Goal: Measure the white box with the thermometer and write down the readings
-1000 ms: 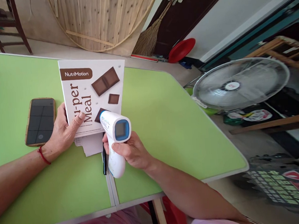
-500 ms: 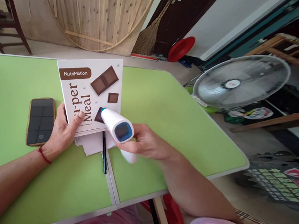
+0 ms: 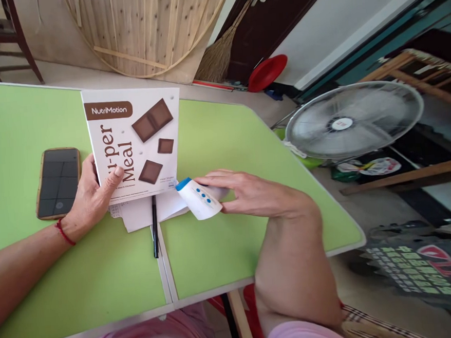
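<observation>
My left hand grips the lower left edge of a white box printed "NutriMotion" with brown chocolate squares, its thumb across the front. The box is held up above the green table. In my right hand is a white infrared thermometer with a blue tip and blue buttons. That tip sits close to the box's lower right corner; whether they touch I cannot tell. Under the box lie white papers and a black pen. A phone lies left of my left hand.
Beyond the table's right edge stands a round fan. Behind the table are a round wooden board, a straw broom and a red basin. A dark wooden chair is at the far left.
My right hand has turned the thermometer sideways and moved it right, off the box's front to its lower right corner. The left hand still holds the box.
</observation>
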